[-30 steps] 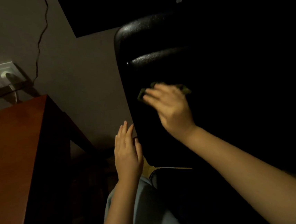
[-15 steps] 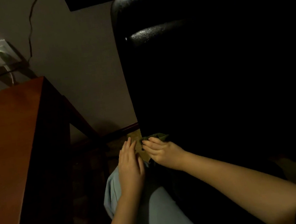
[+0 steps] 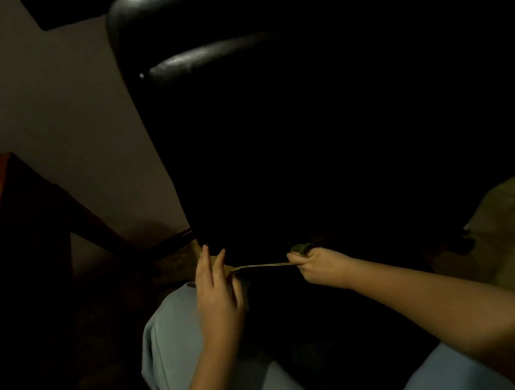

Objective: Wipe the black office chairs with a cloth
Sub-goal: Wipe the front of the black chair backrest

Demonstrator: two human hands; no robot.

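The right hand (image 3: 318, 269), fisted round the cloth (image 3: 300, 248), wiped the chair backrest (image 3: 275, 130) at its lower edge; the left hand (image 3: 217, 293) was straight-fingered, empty. Next probably needed an unwiped stretch.

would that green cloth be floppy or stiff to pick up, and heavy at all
Probably floppy: the cloth is bunched small inside the right hand, only a fold showing. Likely light too: curled fingers alone hold it at the lower edge of the chair.

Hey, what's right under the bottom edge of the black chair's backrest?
The right hand grips a green cloth there; the left hand, fingers straight, is at the left corner of the backrest. A pale sliver runs between them. Anything lower is lost in darkness.
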